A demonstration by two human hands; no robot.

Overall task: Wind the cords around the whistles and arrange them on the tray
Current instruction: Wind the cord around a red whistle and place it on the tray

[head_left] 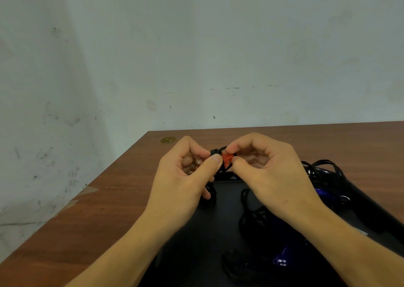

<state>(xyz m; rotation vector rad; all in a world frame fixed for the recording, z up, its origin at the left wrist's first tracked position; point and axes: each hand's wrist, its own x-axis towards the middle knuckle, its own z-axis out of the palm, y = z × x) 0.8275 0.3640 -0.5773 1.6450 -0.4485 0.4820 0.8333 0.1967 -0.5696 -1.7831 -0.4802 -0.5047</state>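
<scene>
Clearly the red whistle [227, 158] is a light, hard bit of plastic, held up over the far edge of the black tray [196, 232] between both hands. The left hand [185, 177] pinches its cord-wrapped end with thumb and curled fingers; the right hand [269, 173] pinches the bare red end. Its black cord [211, 191] looks thin, limp and likely to slip off, so the wound turns probably need a thumb pressed on them. Blue whistles [282, 257] and loose cords lie on the tray. No brand or writing can be read.
</scene>
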